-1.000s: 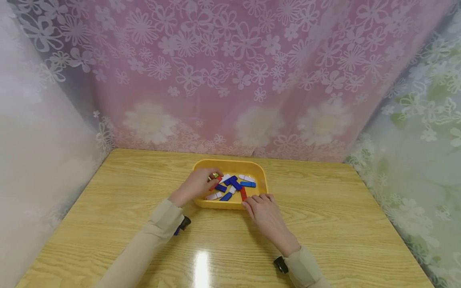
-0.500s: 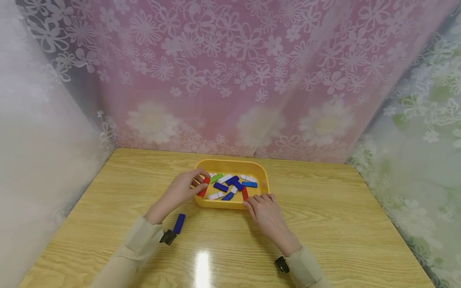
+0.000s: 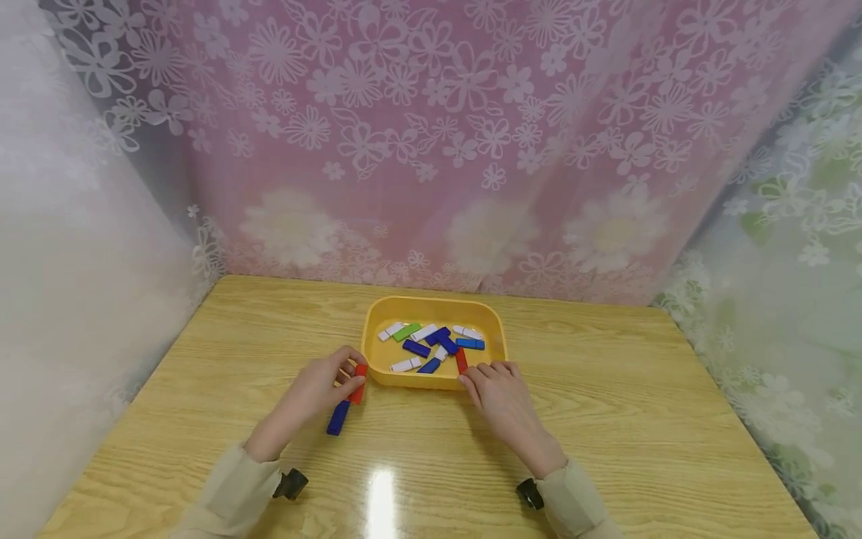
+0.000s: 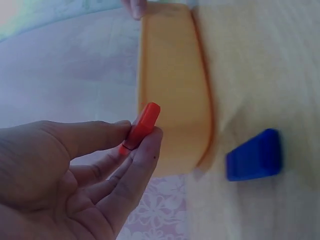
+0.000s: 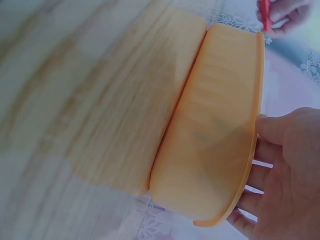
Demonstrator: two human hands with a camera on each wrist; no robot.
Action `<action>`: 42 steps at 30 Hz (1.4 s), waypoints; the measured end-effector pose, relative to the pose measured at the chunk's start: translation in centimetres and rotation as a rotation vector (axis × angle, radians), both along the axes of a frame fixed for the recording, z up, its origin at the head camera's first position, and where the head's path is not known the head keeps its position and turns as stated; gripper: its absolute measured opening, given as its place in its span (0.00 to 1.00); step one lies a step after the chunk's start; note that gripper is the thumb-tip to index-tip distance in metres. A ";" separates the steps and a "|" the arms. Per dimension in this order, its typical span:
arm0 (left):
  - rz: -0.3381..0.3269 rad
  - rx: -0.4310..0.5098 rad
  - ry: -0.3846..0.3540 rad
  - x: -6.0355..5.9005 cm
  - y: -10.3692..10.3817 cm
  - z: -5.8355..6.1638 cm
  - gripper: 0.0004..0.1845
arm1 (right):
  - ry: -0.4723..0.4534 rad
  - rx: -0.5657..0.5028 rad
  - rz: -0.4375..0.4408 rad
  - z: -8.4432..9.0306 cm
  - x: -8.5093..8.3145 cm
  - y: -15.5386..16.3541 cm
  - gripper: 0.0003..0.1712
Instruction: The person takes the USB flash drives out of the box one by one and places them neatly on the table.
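Observation:
My left hand (image 3: 323, 385) pinches a red USB stick (image 3: 359, 378) between thumb and fingertips, just outside the left end of a yellow plastic tray (image 3: 417, 380). In the left wrist view a seam crosses the red stick (image 4: 145, 122) near one end. A dark blue USB stick (image 3: 338, 419) lies on the table, close below the red one. My right hand (image 3: 503, 400) holds the tray's front right corner, its fingers hooked over the rim and the thumb on the edge. The fingertips are partly hidden inside the tray.
Several USB sticks lie loose in the tray: white ones, a green one (image 3: 407, 332), blue ones and a red one (image 3: 461, 361) near the right hand. The wooden table (image 3: 606, 412) meets a pink flowered curtain (image 3: 431, 187) at the back.
My left hand has lifted the red USB stick out of the tray, over its left end and toward me. The blue stick on the table has come into view. The right hand stays put.

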State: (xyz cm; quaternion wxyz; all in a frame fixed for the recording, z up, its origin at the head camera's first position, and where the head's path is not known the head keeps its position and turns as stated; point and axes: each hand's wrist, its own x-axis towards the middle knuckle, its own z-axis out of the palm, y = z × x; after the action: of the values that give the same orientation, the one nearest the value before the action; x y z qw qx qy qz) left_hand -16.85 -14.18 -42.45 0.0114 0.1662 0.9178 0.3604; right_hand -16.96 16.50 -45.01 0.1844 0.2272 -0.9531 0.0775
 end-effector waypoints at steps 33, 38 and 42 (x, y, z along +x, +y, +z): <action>-0.050 -0.207 0.038 1.0 1.0 -2.6 0.11 | 0.004 -0.015 0.015 -0.2 0.0 0.1 0.12; -0.033 -0.218 0.018 1.1 0.4 -2.7 0.10 | 0.002 -0.021 0.018 -0.3 0.0 0.1 0.12; -0.045 -0.240 0.032 1.2 0.1 -2.9 0.11 | 0.009 -0.023 0.019 -0.4 -0.1 0.2 0.12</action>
State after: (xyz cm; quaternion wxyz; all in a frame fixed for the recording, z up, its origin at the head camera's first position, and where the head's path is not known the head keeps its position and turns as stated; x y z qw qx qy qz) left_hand -15.60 -14.13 -45.32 0.0244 0.1898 0.9504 0.2450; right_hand -17.07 16.68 -45.36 0.1906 0.2348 -0.9490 0.0892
